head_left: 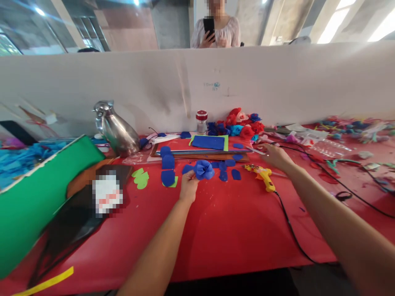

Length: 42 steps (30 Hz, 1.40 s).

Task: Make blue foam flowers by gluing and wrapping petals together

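My left hand (pixel 189 187) pinches a blue paper flower (pixel 204 169) over the middle of the red table, its petals opened outward. Further back on the right, my right hand (pixel 276 156) has its fingers closed around the end of a thin, pale, stick-like thing (pixel 254 151); its exact kind is too small to make out. Below that hand lies a yellow hot glue gun (pixel 261 176), nozzle to the left. Loose blue paper petals (pixel 168 161) lie left of the flower, and more blue petals (pixel 236 174) lie on its right.
Green paper pieces (pixel 141 179), a steel jug (pixel 119 129) and a green box (pixel 52 197) of blue paper stand left. Behind are a red-lidded jar (pixel 201 122), finished paper flowers (pixel 243 125) and a blue sheet (pixel 208 142). The glue gun's cord (pixel 288 224) trails to the front edge. A person stands beyond the partition (pixel 123 78).
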### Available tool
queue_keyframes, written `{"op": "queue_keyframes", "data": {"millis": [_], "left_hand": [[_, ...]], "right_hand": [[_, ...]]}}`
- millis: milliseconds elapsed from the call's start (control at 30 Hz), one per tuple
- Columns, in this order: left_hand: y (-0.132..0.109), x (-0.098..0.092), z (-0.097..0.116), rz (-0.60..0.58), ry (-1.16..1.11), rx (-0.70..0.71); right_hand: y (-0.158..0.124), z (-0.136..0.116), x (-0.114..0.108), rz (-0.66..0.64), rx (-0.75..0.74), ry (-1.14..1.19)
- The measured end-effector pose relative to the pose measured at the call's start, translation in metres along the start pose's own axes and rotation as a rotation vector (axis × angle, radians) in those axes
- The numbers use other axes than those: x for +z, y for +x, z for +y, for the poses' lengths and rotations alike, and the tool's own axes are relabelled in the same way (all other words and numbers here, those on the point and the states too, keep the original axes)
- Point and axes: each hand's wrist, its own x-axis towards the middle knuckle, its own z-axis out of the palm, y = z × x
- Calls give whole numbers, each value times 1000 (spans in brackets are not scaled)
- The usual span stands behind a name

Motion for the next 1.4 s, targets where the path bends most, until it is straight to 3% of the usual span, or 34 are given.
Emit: {"op": "queue_keyframes", "data": {"millis": [67, 133, 233, 300, 533, 767, 1033, 1233, 1400], "left_hand": [[-2, 0, 1, 13, 41, -5], [-3, 0, 3, 37, 86, -13], [-5, -1, 5, 41, 105, -21], [-5, 0, 8, 29, 107, -38], [-5, 2, 9, 5, 141, -56], [-4, 1, 2, -33, 193, -65], [-6, 1, 1, -90, 208, -22], [-9, 2, 4, -64, 202, 9], [-10, 3, 3, -25, 191, -5]], "right_hand": [[-24, -52, 4, 73, -40, 406], [-50, -104, 8, 130, -163, 649], [-74, -161, 16, 216, -287, 750], [-78, -179, 22, 256, -315, 753], [-73, -175, 41, 267, -343, 788], [-76, -168, 39, 211, -323, 847], [-78, -168, 36, 235, -320, 920], [-85, -173, 33, 399, -321, 699], [-86, -175, 38, 452, -292, 543]]}}
